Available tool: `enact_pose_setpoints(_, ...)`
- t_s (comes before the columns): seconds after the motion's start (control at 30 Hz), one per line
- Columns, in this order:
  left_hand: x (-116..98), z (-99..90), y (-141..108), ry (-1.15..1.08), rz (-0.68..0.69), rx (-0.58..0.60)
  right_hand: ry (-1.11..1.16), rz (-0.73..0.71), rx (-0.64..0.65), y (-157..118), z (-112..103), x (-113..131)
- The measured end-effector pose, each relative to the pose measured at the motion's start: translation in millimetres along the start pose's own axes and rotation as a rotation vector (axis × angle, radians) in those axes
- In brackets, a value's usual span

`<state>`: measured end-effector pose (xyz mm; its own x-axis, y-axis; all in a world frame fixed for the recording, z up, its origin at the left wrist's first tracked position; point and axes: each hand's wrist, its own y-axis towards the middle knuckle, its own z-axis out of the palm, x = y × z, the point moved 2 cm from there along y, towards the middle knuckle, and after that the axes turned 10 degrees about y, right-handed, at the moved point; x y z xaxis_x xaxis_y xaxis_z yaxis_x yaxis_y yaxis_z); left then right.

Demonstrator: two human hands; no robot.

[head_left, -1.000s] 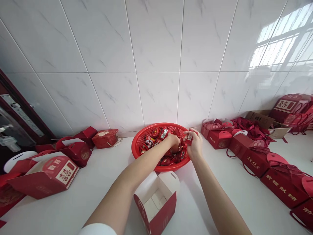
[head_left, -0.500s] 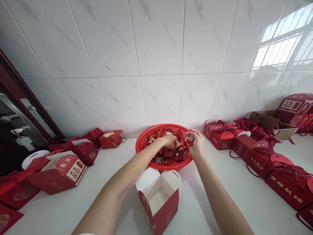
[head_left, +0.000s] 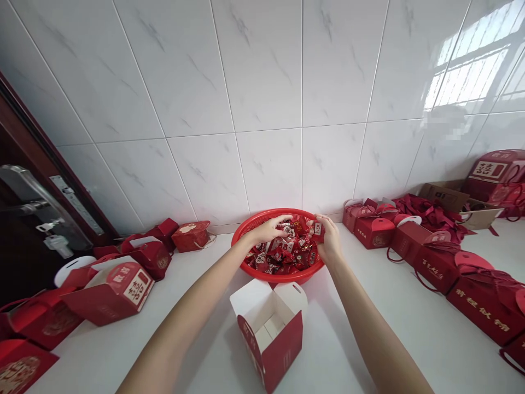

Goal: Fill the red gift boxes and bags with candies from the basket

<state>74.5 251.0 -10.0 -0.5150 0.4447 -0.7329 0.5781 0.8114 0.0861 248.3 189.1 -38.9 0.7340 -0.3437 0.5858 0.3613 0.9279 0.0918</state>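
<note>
A red plastic basket stands against the tiled wall, filled with red-wrapped candies. Over its left half reaches my left hand, fingers stretched and apart above the wrappers, with nothing seen in its grasp. My right hand is at the basket's right rim, its fingers closed round a small red candy packet with a pale label. In front of the basket sits a red gift box with its top open, showing a white inside and bare bottom.
On the left, several red gift boxes stand near a door with a metal handle. A small red box is by the wall. More red boxes line the right side, with dark red ribbon and a brown carton behind.
My left hand has come up out of the candies and moved slightly left, its fingers opening. My right hand still holds the packet. The view has shifted a little.
</note>
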Motion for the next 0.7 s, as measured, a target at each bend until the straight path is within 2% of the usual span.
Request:
enact_pose_setpoints(0.23,1,17.4,3,-0.236,-0.048,-0.029,-0.016,0.001,0.011,1,0,0)
enact_pose_setpoints(0.4,-13,19.2,5,-0.45,0.001,-0.156,-0.059,-0.001,0.034,-1,0,-3)
enact_pose_setpoints(0.5,-24,22.3,6,-0.585,0.053,-0.154,-0.102,0.022,0.073,-1,1,-5)
enact_pose_setpoints(0.6,-29,27.9,6,-0.598,0.113,-0.115,-0.105,0.058,0.098,1,0,-6)
enact_pose_setpoints(0.7,-24,32.4,10,-0.496,0.122,-0.095,-0.018,0.01,0.022,4,-3,-5)
